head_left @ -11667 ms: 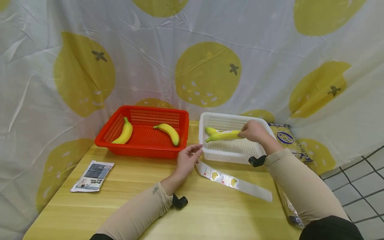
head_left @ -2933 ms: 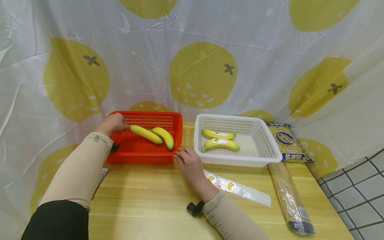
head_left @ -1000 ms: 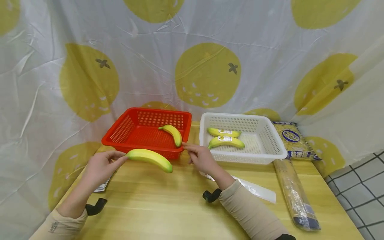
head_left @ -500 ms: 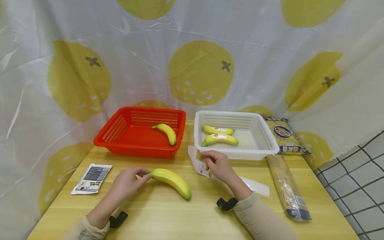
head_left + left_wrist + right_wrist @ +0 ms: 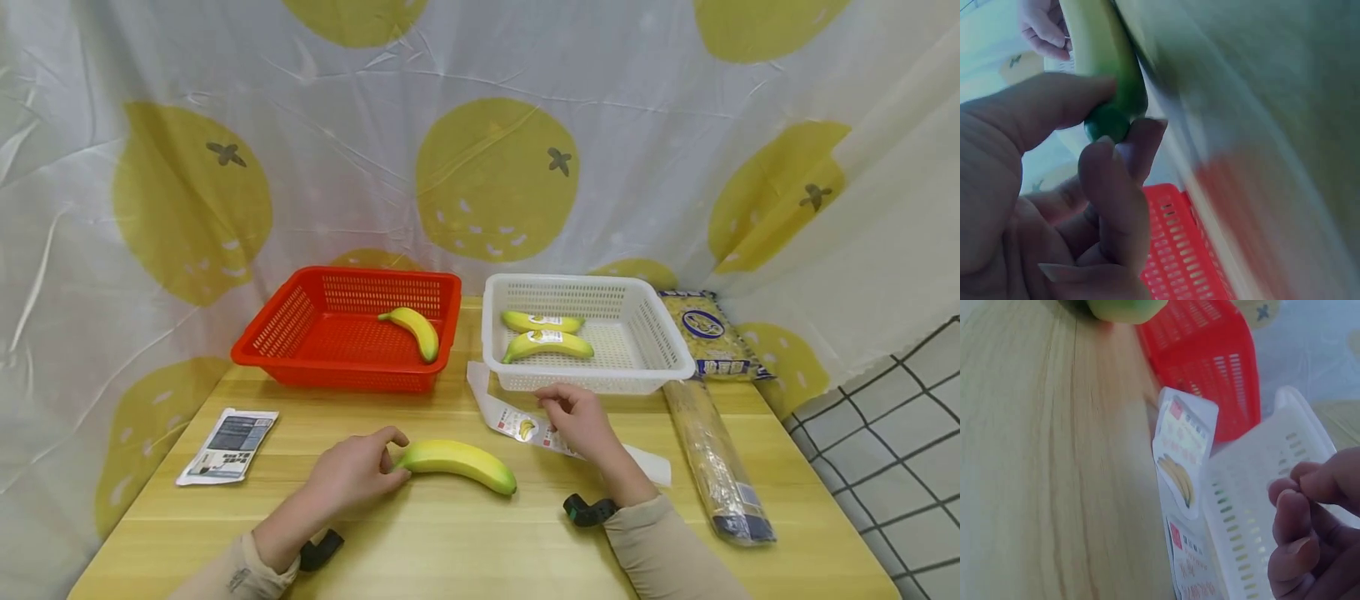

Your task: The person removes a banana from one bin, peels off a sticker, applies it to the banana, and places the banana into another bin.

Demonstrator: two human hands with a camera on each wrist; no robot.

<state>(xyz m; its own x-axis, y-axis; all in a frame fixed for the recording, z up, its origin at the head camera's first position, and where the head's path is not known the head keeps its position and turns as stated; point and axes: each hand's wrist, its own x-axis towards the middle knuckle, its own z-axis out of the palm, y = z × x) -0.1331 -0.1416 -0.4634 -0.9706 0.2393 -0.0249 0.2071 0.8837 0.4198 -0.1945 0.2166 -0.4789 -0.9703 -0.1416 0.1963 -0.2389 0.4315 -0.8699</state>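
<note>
I have the left hand (image 5: 351, 477) pinching one end of a yellow banana (image 5: 457, 461) between thumb and fingers; the fruit is low over the wooden table (image 5: 450, 542), in front of both baskets, and I can't tell whether it touches. My right hand (image 5: 581, 421) hangs over the banana-sticker strip (image 5: 513, 423), fingers curled in, thumb against forefinger; whether anything is pinched there I can't tell. Just beyond it I see the white plastic basket (image 5: 592, 382) with two labelled bananas (image 5: 577, 347) side by side. Left of that, the red plastic basket (image 5: 337, 377) holds one banana. A flat printed packet (image 5: 227, 446) lies near the table's left edge.
</note>
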